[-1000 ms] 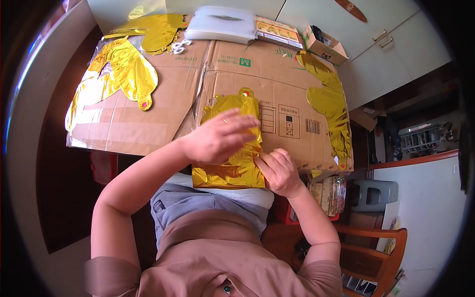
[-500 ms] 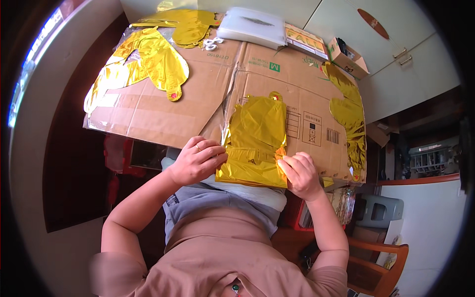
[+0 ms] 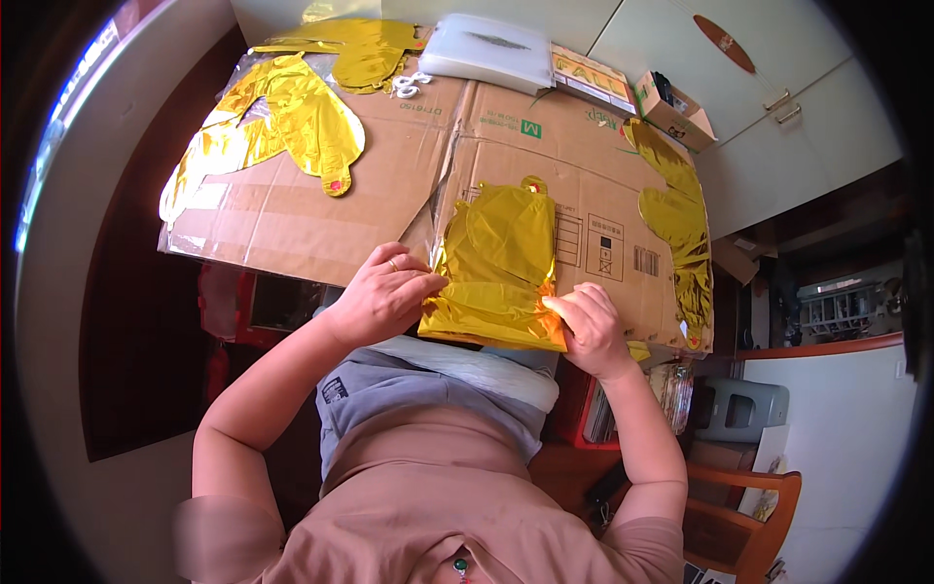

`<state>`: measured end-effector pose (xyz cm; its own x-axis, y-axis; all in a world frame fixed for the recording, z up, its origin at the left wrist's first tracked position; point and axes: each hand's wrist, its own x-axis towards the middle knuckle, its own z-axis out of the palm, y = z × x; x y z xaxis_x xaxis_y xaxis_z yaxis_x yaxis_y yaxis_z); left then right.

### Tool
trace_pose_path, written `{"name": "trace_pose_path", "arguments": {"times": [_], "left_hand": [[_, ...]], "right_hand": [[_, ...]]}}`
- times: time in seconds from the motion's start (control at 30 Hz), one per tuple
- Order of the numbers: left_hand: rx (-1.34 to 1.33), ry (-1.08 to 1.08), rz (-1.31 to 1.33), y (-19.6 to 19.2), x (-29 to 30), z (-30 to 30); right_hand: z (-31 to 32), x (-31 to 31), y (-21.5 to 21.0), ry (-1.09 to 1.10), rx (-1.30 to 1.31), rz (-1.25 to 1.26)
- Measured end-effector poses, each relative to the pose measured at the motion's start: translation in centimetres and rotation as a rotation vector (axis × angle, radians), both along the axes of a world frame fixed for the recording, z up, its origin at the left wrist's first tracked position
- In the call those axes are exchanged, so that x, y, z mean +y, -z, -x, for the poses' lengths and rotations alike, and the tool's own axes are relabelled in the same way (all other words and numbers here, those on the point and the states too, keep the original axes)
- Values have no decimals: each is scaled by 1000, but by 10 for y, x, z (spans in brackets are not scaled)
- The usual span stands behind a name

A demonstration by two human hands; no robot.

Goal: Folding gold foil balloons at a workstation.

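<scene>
**Gold foil balloon pinned flat at the near edge**

Right in front of me lies the gold foil balloon (image 3: 498,263), deflated and partly folded, flat on the flattened cardboard box (image 3: 321,219) that covers the counter. Its near end reaches the cardboard's front edge, just above my lap. My left hand (image 3: 381,295) presses down on the balloon's left side, fingers curled and gripping the crinkled foil. My right hand (image 3: 587,323) pinches the lower right corner between thumb and fingertips. Held on both sides like this, I'd say the slippery foil stays taut and flat instead of sliding off the edge.

Moving outward: more gold foil balloons (image 3: 292,127) lie spread over the far left of the cardboard, overlapping each other, and another long gold foil piece (image 3: 676,219) trails down the right edge. They sit well apart from the one I'm holding, which leaves bare cardboard around my working spot. At the far side rests a white plastic-wrapped pack (image 3: 491,51), with a small open brown box (image 3: 673,105) to its right.

Beyond the counter are pale cabinet doors (image 3: 778,88), and a wooden chair (image 3: 759,506) stands low on my right.
</scene>
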<state>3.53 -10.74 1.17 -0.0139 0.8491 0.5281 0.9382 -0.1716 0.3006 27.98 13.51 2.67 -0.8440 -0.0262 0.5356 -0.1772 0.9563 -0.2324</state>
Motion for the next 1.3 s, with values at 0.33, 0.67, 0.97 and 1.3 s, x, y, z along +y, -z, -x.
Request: {"name": "trace_pose_path", "arguments": {"times": [0.33, 0.67, 0.97, 1.3], "left_hand": [[-191, -97, 109, 1, 8, 8], [-550, -345, 322, -18, 17, -5], [-541, -415, 333, -15, 22, -16], [-469, -344, 253, -8, 10, -15]], "right_hand": [[6, 1, -4, 85, -118, 326], [25, 14, -35, 420, -704, 633], [29, 15, -36, 503, -789, 731], [20, 17, -20, 415, -711, 791]]}}
